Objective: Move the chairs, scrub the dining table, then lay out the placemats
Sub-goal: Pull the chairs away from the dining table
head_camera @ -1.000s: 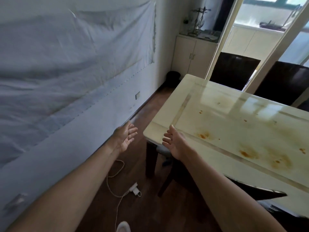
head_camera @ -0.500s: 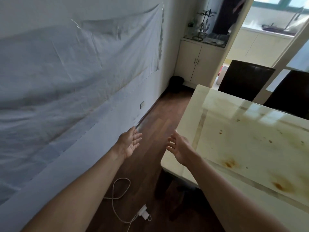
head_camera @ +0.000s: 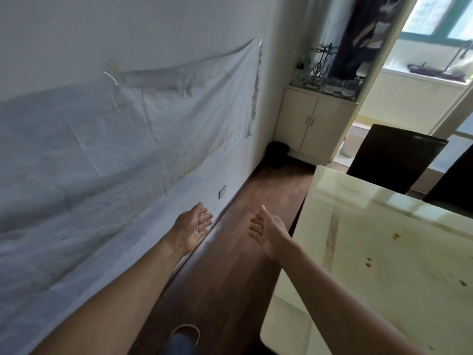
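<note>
Head view, your left hand (head_camera: 193, 228) and right hand (head_camera: 268, 231) reach out empty, fingers relaxed, over dark wooden floor (head_camera: 230, 278), stained glossy cream dining table (head_camera: 384, 252) just right, two dark chairs (head_camera: 394, 157) at its far edge

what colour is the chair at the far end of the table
Very dark brown, almost black, on the chair in the head view.

Home dining room here: a glossy cream worktop (head_camera: 384, 252) spotted with brown stains (head_camera: 367, 264), and dark high-backed chairs (head_camera: 391, 157) at its far side. Past its far corner is a cream cupboard (head_camera: 307, 124) topped with glasses (head_camera: 340, 85). A wooden floor (head_camera: 230, 265) runs alongside, and there's a bright kitchen counter (head_camera: 422, 80) beyond.
</note>
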Tool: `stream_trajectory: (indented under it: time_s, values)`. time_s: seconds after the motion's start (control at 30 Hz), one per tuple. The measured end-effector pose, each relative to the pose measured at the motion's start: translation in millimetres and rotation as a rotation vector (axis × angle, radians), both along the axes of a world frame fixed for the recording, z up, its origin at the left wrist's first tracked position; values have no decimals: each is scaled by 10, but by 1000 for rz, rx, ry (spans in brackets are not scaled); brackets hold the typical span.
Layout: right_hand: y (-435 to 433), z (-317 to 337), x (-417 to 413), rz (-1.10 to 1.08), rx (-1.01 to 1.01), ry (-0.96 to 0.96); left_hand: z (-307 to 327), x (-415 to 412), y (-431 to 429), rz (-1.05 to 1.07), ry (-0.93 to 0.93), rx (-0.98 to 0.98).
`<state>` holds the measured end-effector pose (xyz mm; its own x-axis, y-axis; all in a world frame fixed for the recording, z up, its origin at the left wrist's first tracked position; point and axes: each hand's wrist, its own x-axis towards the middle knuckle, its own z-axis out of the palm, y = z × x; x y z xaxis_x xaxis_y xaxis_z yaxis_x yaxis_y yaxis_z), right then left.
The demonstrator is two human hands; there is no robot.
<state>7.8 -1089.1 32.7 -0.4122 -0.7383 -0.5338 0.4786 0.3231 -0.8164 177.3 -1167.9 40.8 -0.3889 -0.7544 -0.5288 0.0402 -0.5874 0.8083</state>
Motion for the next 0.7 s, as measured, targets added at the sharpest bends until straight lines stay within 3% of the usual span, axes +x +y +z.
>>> stream_trajectory:
  time_s: [0.37, 0.7]
  values:
    - [-1766, -373, -655, -336, 49, -19, -244, -855, -2042, -273, -13, 39]
    - [-2810, -104, -1189, -461, 39, -32, -11, -1698, -3255, -432, -17, 7]
